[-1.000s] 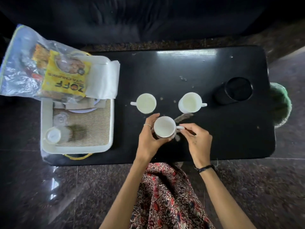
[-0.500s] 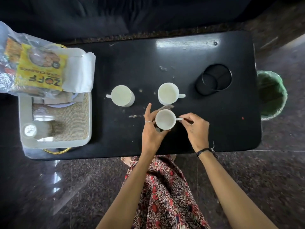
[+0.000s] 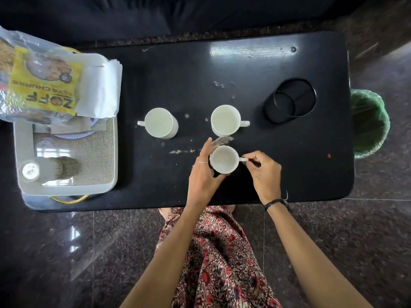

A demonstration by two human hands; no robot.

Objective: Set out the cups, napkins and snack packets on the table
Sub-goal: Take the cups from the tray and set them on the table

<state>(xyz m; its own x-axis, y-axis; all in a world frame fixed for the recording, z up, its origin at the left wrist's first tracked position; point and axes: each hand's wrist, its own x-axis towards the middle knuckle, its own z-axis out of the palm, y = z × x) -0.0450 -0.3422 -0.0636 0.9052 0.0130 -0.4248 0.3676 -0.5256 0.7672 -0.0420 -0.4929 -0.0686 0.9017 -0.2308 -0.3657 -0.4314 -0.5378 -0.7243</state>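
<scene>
The black tabletop carries everything, and the near cup makes the handiest landmark. Well to its left, a white tray sits at the tabletop's end with the supplies stacked in it, ready for unloading, I'd judge: a clear bag with the yellow snack packet on top, folded white napkins just beside that, and a small capped bottle lying on the mat. None of these has reached the tabletop yet.

Beyond the near cup and to its right stands a black round holder. Two more cups stand beyond it in a row, one just behind and one behind and to the left, handles turned outward.

The near cup looks to be getting squared up. The left hand cups its side, thumb curled round the near wall, forefinger stretched past the rim. The right hand has a narrow grip, fingertips pinching the handle. Both forearms reach in over the near edge.
</scene>
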